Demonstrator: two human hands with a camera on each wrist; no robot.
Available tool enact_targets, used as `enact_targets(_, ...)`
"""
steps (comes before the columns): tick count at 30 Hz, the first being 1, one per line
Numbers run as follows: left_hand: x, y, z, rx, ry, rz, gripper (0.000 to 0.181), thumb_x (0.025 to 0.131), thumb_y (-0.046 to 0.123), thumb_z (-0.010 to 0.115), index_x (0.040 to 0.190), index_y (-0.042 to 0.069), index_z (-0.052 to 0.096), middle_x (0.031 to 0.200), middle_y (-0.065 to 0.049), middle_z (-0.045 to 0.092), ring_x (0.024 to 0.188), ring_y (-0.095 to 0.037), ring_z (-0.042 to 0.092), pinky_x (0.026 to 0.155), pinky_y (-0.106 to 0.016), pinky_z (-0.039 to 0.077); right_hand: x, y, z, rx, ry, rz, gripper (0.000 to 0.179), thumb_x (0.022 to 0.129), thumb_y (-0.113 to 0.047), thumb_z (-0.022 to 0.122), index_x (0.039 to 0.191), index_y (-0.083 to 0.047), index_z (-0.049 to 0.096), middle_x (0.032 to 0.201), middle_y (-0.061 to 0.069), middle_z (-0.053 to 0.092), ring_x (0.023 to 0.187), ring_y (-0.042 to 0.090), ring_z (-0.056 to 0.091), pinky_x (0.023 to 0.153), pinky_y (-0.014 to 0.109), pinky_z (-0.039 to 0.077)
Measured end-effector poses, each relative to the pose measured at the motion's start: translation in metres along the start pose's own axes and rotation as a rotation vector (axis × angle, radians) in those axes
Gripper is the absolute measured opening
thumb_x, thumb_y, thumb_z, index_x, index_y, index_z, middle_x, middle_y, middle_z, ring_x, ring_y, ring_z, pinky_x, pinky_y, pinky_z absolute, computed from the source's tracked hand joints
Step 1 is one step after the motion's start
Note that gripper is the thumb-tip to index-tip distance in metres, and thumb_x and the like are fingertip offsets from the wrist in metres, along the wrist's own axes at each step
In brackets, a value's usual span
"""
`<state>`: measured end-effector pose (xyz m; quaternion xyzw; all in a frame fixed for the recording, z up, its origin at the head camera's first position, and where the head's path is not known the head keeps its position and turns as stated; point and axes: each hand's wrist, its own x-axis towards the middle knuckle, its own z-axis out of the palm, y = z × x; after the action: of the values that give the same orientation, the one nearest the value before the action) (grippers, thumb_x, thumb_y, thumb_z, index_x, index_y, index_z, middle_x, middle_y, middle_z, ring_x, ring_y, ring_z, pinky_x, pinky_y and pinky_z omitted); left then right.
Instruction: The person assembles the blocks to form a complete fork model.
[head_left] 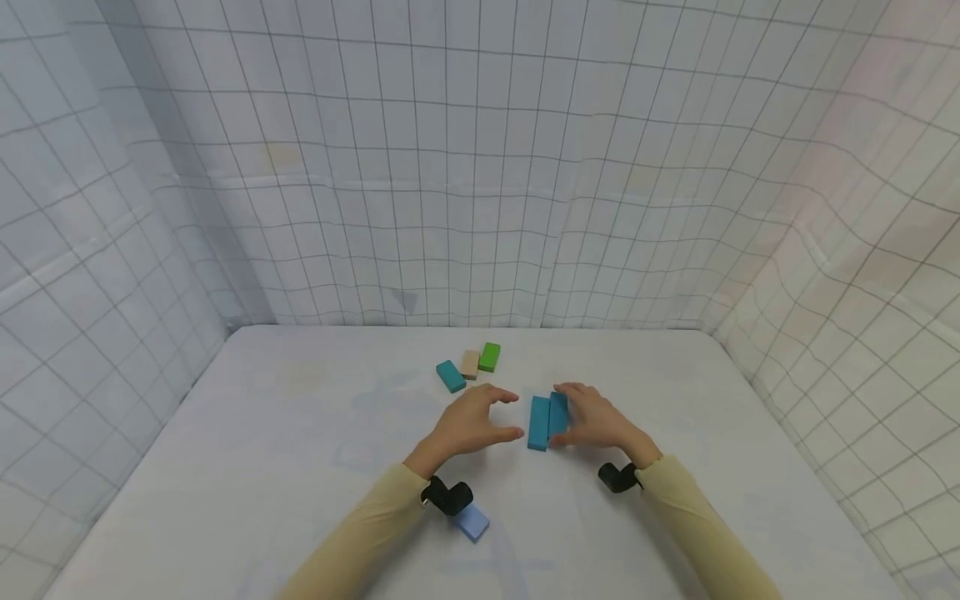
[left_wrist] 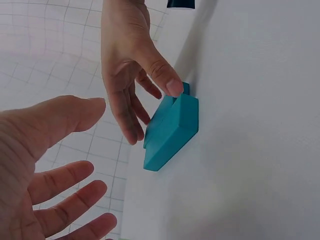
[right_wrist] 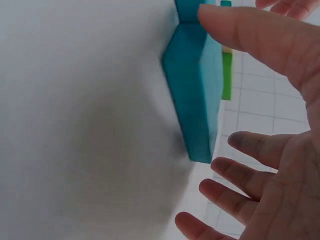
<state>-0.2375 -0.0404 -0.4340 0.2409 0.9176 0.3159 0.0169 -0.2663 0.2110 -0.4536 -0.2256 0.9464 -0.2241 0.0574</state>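
Your two long teal-blue blocks, the left one (head_left: pixel 538 423) and the right one (head_left: pixel 557 414), lie side by side just right of centre in the lower half of the head frame, their long edges touching or nearly so, the right one sitting slightly higher in that frame. Your right hand (head_left: pixel 600 421) arches over the right block, thumb by its lower end and fingers by its upper end; the fingers are loosely bent and spread, and you cannot tell from these views whether they press on it. Your left hand (head_left: pixel 465 423) waits just left of the pair, thumb and fingers parted in a C with nothing between them. For this alignment work, as I judge it, you would do well to steady the left block lightly while you nudge the right one from its ends, pushing low and evenly so that neither twists on the white tabletop (head_left: pixel 225 500). Watch your left fingers: above them, near the frame's middle, lie a short teal block (head_left: pixel 451 377), a tan block (head_left: pixel 470 364) and a green block (head_left: pixel 490 357). Mind your left wrist too, since its black camera (head_left: pixel 450 497) partly covers a light-blue block (head_left: pixel 472 525) at lower centre.
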Motion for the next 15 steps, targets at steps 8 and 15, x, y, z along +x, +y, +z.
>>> enact_targets(8, 0.007, 0.000, 0.010, -0.001, -0.090, -0.025, 0.058, 0.079, 0.043, 0.075, 0.126, 0.012, 0.061, 0.119, -0.005, 0.060, 0.111, -0.024, 0.053, 0.087, -0.041, 0.045, -0.001, 0.010, 0.005, -0.037, -0.033, 0.013, 0.093, 0.069, -0.041, 0.083, 0.140, 0.002, 0.041, 0.135, 0.021, 0.045, 0.122, 0.038, 0.041, 0.095, 0.057, 0.034)
enact_targets(15, 0.019, 0.002, 0.015, 0.019, -0.159, -0.021, 0.065, 0.077, 0.043, 0.077, 0.130, 0.009, 0.059, 0.121, -0.004, 0.060, 0.114, -0.024, 0.051, 0.093, -0.039, 0.042, -0.011, 0.011, 0.002, -0.001, 0.014, 0.006, 0.102, 0.062, -0.042, 0.087, 0.138, 0.006, 0.041, 0.123, 0.019, 0.045, 0.109, 0.031, 0.045, 0.091, 0.047, 0.041)
